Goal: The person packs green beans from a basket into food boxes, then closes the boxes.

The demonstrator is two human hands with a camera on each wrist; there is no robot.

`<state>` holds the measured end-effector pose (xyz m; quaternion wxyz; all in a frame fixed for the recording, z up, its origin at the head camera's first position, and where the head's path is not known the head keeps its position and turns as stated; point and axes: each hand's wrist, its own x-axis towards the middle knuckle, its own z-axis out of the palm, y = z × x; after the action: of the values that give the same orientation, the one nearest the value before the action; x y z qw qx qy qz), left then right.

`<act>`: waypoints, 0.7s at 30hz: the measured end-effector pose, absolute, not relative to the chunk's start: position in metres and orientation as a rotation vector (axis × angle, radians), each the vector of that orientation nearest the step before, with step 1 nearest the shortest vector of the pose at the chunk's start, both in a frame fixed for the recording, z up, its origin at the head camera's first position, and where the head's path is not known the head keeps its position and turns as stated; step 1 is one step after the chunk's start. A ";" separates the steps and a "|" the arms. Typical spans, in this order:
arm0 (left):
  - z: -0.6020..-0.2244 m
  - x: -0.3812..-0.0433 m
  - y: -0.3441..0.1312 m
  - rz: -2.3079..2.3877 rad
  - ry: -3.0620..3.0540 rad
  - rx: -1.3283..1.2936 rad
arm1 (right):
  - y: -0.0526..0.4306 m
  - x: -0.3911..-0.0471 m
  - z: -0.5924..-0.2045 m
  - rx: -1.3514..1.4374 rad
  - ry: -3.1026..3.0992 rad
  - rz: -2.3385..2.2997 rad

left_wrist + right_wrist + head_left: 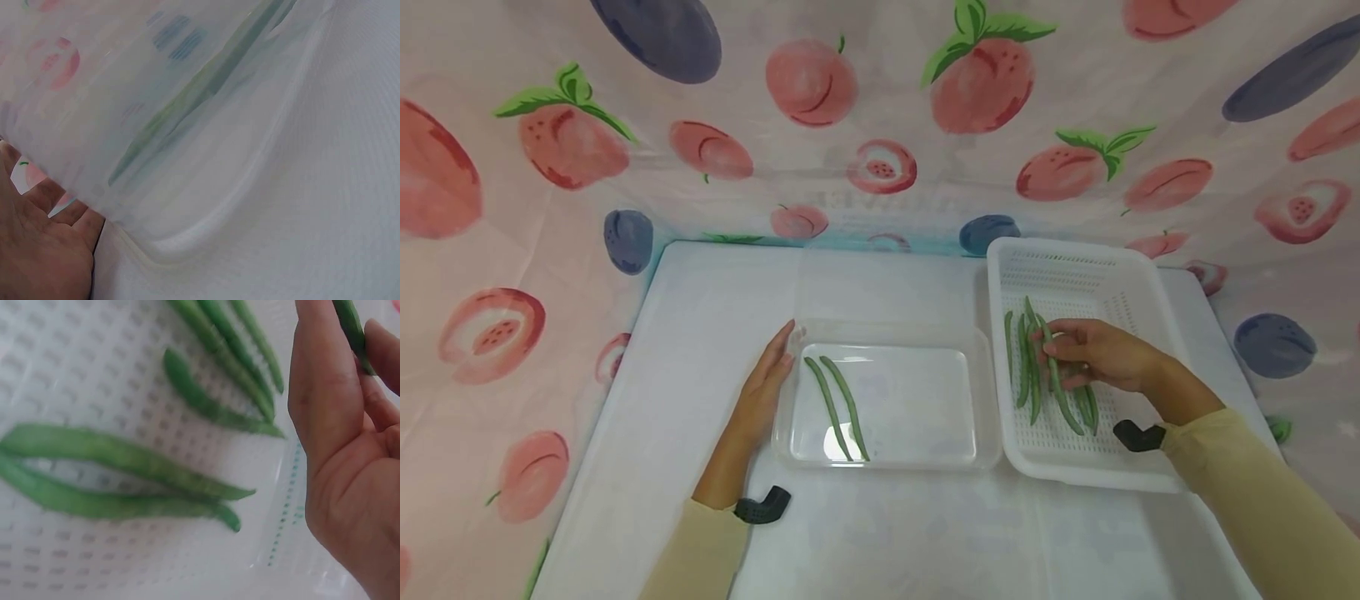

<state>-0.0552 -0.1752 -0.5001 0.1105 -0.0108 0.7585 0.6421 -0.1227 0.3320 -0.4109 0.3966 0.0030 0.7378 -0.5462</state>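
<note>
My right hand (1108, 354) is over the white perforated basket (1093, 471), pinching a green bean (351, 328) between thumb and fingers. Beneath and beside it, several more green beans (119, 450) lie on the basket's holed floor. My left hand (762, 396) rests with extended fingers against the left wall of a clear plastic container (917, 408). Inside that container, two green beans (844, 400) lie side by side toward the left. The left wrist view shows the palm and fingers (84, 228) at the container's outer side, with a bean blurred through the plastic.
Both containers stand side by side on a white table (880, 533), the basket on the right. Behind the table hangs a curtain (722, 208) printed with peaches and plums. A black wrist-worn piece (763, 506) sticks out from the left sleeve, another from the right.
</note>
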 end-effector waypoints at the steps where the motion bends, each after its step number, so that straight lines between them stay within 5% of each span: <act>1: -0.500 -0.055 -0.175 1.884 2.231 -0.033 | 0.330 -0.122 -0.409 0.006 1.874 -1.391; 21: -0.498 -0.054 -0.175 1.889 2.224 -0.030 | 0.271 -0.111 -0.377 -0.017 1.864 -1.550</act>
<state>-0.0543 -0.1746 -0.4977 0.1117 -0.0101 0.7574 0.6432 -0.1114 0.2705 -0.3769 0.3511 -0.0065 0.7200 -0.5986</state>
